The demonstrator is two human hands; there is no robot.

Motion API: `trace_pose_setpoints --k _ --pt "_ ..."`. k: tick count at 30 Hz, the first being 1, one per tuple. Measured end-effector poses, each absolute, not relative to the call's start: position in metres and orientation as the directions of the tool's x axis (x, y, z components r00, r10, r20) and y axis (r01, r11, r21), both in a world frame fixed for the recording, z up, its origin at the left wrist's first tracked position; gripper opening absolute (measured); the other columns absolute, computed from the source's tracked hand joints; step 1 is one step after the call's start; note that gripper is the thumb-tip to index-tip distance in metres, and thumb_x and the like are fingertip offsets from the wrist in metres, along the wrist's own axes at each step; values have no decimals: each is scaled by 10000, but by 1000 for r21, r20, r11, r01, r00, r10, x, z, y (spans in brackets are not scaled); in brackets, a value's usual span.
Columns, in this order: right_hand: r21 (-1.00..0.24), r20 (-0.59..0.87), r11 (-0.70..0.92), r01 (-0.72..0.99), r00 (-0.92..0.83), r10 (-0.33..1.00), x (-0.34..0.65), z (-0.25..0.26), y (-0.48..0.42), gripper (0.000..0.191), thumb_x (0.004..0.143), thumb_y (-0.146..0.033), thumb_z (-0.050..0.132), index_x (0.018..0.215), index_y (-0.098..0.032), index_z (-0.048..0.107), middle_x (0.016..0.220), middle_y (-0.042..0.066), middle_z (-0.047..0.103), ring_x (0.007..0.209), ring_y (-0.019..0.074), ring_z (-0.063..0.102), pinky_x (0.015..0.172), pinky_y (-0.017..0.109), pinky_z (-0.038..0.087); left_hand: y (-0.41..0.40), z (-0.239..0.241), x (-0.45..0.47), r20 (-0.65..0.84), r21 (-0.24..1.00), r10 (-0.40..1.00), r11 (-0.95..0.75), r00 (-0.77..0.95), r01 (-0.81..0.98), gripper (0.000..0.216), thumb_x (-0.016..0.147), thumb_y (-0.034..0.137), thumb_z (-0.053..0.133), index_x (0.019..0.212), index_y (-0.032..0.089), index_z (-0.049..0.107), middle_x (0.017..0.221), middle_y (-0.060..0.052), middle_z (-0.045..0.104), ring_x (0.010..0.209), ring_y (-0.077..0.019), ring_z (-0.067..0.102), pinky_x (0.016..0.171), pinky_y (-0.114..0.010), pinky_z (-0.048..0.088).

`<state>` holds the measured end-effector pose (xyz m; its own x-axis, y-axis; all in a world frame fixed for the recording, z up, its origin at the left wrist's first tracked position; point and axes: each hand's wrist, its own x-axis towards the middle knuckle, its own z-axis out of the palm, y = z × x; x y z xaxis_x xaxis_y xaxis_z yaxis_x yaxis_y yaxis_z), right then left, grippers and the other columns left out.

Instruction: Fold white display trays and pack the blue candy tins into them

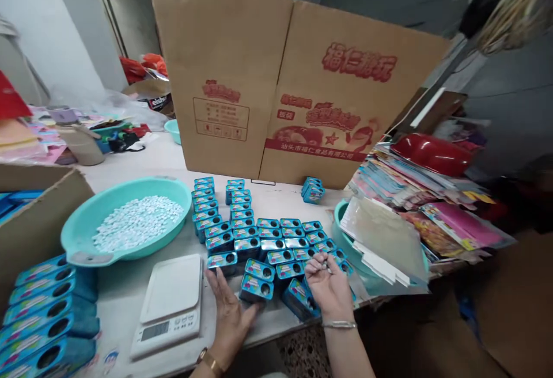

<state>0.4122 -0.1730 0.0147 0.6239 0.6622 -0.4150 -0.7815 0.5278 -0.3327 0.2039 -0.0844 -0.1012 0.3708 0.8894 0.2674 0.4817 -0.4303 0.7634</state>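
Note:
Several small blue tins [259,234] stand in rows on the white table [129,286] in the head view. My left hand [228,314] lies flat with fingers stretched out, its edge against the nearest tin [256,287]. My right hand [328,286] rests on tins at the front right, its fingers pinched around something small I cannot make out. A teal basin [82,234] holding small white tablets [136,222] sits to the left. A white digital scale [170,303] stands just left of my left hand.
A big cardboard sheet [280,78] stands upright behind the tins. A cardboard box [30,234] with more blue tins [43,314] is at the left. Clear plastic bags [384,239] lie over a second teal basin [339,228], with stacked colourful cards [432,205] at the right.

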Motion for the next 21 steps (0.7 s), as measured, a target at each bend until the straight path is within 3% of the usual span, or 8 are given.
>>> trace_pose_setpoints --k 3,10,14,18,21 --pt "-272 -416 553 -787 615 670 419 14 -177 159 925 -208 480 767 -190 466 665 -51 465 517 71 440 479 192 427 -86 -109 234 212 808 920 -354 329 471 1320 706 410 760 1468 165 -290 1524 -240 -343 1412 -399 -246 1169 -588 94" --pt "-248 -370 605 -756 651 663 440 20 -195 180 930 -194 444 750 -183 453 656 -50 455 524 73 429 481 191 420 -82 -114 266 311 808 919 -389 240 442 1124 833 416 619 1480 87 -240 1530 -257 -316 1424 -331 -246 1189 -541 81" --pt "-214 -353 674 -707 699 622 456 28 -218 166 920 -167 442 755 -180 452 659 -48 457 526 71 425 482 188 418 -100 -95 248 335 811 903 -422 269 406 1133 818 415 622 1486 82 -230 1575 -238 -214 1462 -361 -110 1187 -561 104" --pt "-193 -301 784 -590 796 525 475 34 -262 122 862 -138 519 769 -183 454 657 -55 455 534 69 438 479 181 425 -101 -32 243 541 741 765 -630 349 232 1152 784 404 685 1514 173 -176 1620 -171 -85 1487 -355 7 1190 -578 141" --pt "-212 -280 834 -509 849 447 489 28 -304 159 796 -104 584 766 -190 454 650 -64 446 526 63 442 470 175 436 -65 20 293 564 684 645 -715 516 146 934 823 405 655 1535 211 83 1588 -147 209 1468 -320 206 1189 -530 232"
